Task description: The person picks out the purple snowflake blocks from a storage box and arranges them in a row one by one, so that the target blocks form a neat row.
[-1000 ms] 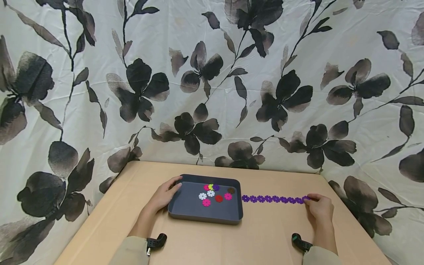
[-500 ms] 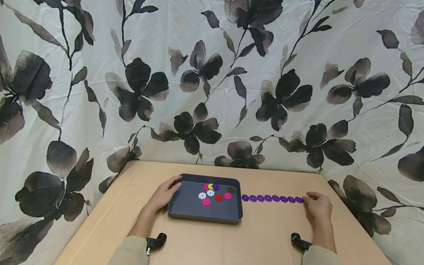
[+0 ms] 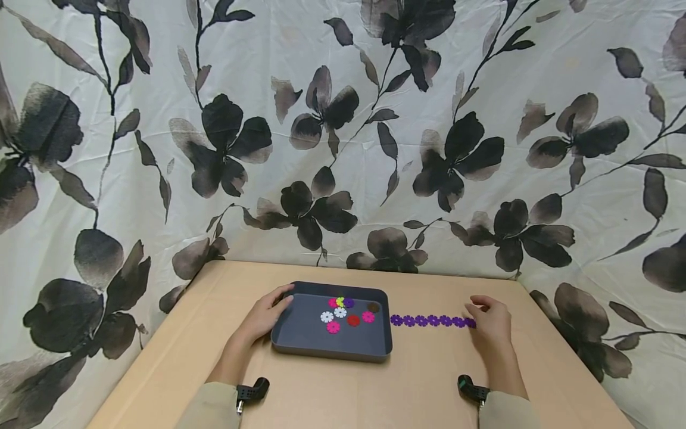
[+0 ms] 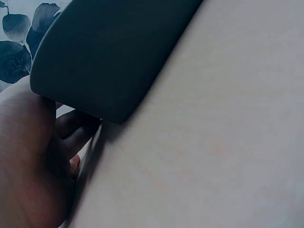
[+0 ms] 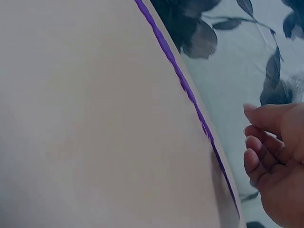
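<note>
My left hand [image 3: 264, 316] grips the left rim of a dark grey tray [image 3: 321, 348], its fingers curled at the edge in the left wrist view. Several flower-shaped plastic discs lie in the tray: a white disc [image 3: 327, 317], a red disc [image 3: 353, 320], a brown disc [image 3: 373, 307], pink, yellow and purple ones. A chain of linked purple discs [image 3: 421, 320] stretches rightward over the table from beside the tray. My right hand [image 3: 493, 322] hovers by the chain's right part, hiding its end in the head view. Loosely bent and holding nothing, its fingers show apart from the chain [image 5: 173, 61] in the right wrist view.
The light wooden-coloured table [image 3: 418, 387] ends at a back edge against a white cloth with dark flowers [image 3: 332, 149]. A black wrist camera [image 3: 253, 391] sits on the left wrist, another camera [image 3: 471, 389] on the right.
My right hand has let go of the purple chain's right end and moved left above it. My left hand and the tray have stayed in place.
</note>
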`<state>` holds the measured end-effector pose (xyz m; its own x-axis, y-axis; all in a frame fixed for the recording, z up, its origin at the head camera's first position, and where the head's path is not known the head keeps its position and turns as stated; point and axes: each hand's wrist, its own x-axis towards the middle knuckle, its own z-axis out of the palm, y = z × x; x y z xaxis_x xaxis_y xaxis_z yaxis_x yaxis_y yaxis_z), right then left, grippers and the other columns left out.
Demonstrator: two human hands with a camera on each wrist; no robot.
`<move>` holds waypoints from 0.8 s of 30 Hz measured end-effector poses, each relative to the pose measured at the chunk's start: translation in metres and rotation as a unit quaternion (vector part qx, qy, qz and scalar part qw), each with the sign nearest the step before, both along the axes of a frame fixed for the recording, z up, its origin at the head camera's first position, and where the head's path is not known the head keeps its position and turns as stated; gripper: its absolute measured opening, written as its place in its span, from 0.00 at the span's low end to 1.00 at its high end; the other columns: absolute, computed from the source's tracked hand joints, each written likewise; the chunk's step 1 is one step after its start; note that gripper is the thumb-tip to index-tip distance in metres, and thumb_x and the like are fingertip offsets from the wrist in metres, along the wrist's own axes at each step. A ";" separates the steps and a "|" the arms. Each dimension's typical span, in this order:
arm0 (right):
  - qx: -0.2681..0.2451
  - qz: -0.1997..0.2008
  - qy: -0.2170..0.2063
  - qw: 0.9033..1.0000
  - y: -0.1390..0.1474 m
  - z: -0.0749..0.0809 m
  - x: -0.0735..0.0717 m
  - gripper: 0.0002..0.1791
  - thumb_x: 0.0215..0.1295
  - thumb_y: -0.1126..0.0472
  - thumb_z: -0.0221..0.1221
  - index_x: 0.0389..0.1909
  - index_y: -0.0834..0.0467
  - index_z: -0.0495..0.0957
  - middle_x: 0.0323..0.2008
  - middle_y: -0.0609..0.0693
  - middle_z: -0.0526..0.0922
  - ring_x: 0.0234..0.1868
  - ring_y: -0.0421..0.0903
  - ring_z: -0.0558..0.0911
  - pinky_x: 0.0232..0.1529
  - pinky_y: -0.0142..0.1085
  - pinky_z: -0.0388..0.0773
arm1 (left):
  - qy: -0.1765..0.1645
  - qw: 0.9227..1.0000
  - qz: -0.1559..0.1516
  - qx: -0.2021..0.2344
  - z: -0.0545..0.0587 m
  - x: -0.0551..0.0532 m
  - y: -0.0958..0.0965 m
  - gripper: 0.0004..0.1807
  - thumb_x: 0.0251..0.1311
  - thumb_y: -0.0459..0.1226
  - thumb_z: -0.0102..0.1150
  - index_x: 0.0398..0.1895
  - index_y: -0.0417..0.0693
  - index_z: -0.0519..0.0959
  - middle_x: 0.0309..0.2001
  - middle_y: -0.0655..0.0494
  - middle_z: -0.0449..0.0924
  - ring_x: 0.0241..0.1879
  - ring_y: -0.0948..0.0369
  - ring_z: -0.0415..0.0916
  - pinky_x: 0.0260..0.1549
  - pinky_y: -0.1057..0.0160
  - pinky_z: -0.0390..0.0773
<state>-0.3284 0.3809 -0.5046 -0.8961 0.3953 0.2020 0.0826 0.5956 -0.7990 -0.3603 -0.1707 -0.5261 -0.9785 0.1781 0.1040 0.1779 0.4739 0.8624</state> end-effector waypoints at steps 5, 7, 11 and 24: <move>-0.023 0.052 0.010 0.998 -0.025 0.007 -0.009 0.19 0.75 0.58 0.63 0.59 0.64 0.82 0.51 0.62 0.83 0.42 0.46 0.75 0.30 0.26 0.75 | -0.002 1.000 0.000 0.000 0.000 0.000 0.001 0.28 0.79 0.52 0.50 0.78 0.60 0.68 0.79 0.47 0.63 0.81 0.43 0.54 0.79 0.37 0.55; -0.044 0.079 0.012 0.996 -0.035 0.010 -0.013 0.20 0.75 0.57 0.63 0.60 0.65 0.81 0.53 0.63 0.83 0.42 0.43 0.76 0.33 0.27 0.78 | -0.002 1.000 0.001 -0.001 0.000 0.001 0.001 0.27 0.79 0.52 0.50 0.78 0.60 0.68 0.79 0.47 0.63 0.81 0.43 0.54 0.79 0.37 0.54; -0.088 0.134 0.024 0.987 -0.053 0.011 -0.022 0.20 0.74 0.57 0.64 0.59 0.66 0.81 0.56 0.64 0.84 0.40 0.37 0.80 0.42 0.32 0.85 | -0.002 1.000 0.003 0.000 0.000 0.000 0.002 0.27 0.79 0.51 0.50 0.78 0.60 0.68 0.79 0.47 0.63 0.81 0.43 0.55 0.79 0.37 0.54; -0.126 0.215 0.030 0.968 -0.110 0.023 -0.023 0.17 0.73 0.64 0.64 0.57 0.68 0.83 0.53 0.68 0.84 0.40 0.48 0.84 0.39 0.28 0.84 | 0.003 1.000 0.001 -0.002 0.000 -0.001 0.002 0.27 0.80 0.50 0.50 0.78 0.59 0.68 0.79 0.47 0.64 0.81 0.42 0.55 0.79 0.37 0.55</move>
<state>-0.3515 0.2704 -0.4814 -0.9783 0.0316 0.2046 -0.1810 0.3493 -0.9193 -0.3613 -0.1684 -0.5262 -0.9784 0.1761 0.1081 0.1811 0.4787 0.8591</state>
